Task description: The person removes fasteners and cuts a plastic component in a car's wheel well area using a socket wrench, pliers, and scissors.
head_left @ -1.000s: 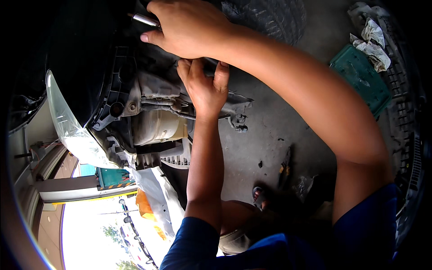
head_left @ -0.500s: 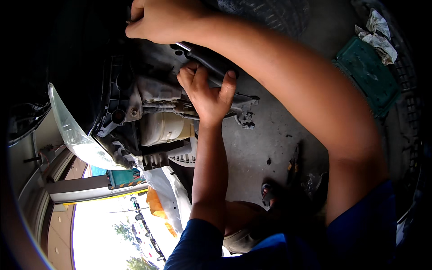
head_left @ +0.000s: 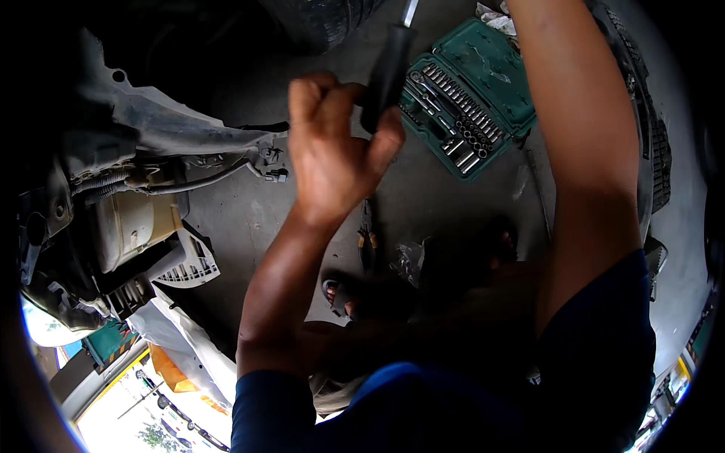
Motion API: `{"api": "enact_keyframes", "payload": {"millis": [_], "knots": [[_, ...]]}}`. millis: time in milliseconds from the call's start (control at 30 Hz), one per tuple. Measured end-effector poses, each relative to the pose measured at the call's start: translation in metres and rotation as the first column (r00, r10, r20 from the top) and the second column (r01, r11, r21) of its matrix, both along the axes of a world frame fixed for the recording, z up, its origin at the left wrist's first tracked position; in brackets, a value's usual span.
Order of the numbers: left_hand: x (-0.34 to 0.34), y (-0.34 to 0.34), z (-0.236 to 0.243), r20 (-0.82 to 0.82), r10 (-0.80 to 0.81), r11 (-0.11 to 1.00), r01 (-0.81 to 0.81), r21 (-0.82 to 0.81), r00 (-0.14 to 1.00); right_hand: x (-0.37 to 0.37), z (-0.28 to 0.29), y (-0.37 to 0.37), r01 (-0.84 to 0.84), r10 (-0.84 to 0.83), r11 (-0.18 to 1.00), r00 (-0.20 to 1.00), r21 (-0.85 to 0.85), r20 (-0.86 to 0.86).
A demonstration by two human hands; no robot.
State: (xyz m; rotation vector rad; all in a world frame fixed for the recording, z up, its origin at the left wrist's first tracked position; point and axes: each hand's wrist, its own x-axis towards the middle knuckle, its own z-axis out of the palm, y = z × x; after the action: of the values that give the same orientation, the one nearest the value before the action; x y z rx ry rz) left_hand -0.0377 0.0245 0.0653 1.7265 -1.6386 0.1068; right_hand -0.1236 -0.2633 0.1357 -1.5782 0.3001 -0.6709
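Note:
My left hand [head_left: 332, 155] is closed around the lower end of a black handle, thumb on one side and fingers on the other. The handle belongs to a black-handled tool [head_left: 387, 79] with a bright metal shaft. That shaft runs out past the upper edge, so its tip is hidden. My right forearm [head_left: 578, 98] rises along the right side and leaves the picture at the top; the hand itself is outside the view. Beyond the tool lies an open green socket set case [head_left: 491, 64] with several metal sockets in rows.
Left, a car's opened front shows a pale fluid tank [head_left: 140, 223] and a dangling wiring connector [head_left: 276, 175]. Yellow-and-black-handled pliers [head_left: 368, 238] and clear plastic [head_left: 410, 260] lie on the floor by my feet. A tyre [head_left: 325, 19] stands at the top.
The view has swung right, bringing the open socket case into sight. My left hand still grips the tool, now more upright. The right hand, earlier at upper left, has gone out of view.

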Motion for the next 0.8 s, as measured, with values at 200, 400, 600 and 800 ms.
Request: {"api": "enact_keyframes", "payload": {"millis": [200,400,600,800], "knots": [[-0.036,0.047,-0.176,-0.781,0.465,0.791,0.199,0.578,0.418,-0.033,-0.221,0.025,-0.489,0.173,0.869,0.164,0.072,-0.971],[-0.025,0.1,-0.257,-0.759,0.606,0.76,0.111,0.641,0.237,-0.044,-0.273,0.063,-0.55,0.218,0.827,0.116,0.12,-0.969],[-0.013,0.095,-0.275,-0.583,0.664,0.554,0.215,0.804,0.469,-0.03,-0.249,0.046,-0.336,0.168,0.938,0.229,0.084,-0.959],[-0.007,0.074,-0.249,-0.482,0.457,0.626,0.114,0.771,0.748,0.034,-0.128,0.051,-0.497,0.269,0.862,0.282,0.099,-0.921]]}}
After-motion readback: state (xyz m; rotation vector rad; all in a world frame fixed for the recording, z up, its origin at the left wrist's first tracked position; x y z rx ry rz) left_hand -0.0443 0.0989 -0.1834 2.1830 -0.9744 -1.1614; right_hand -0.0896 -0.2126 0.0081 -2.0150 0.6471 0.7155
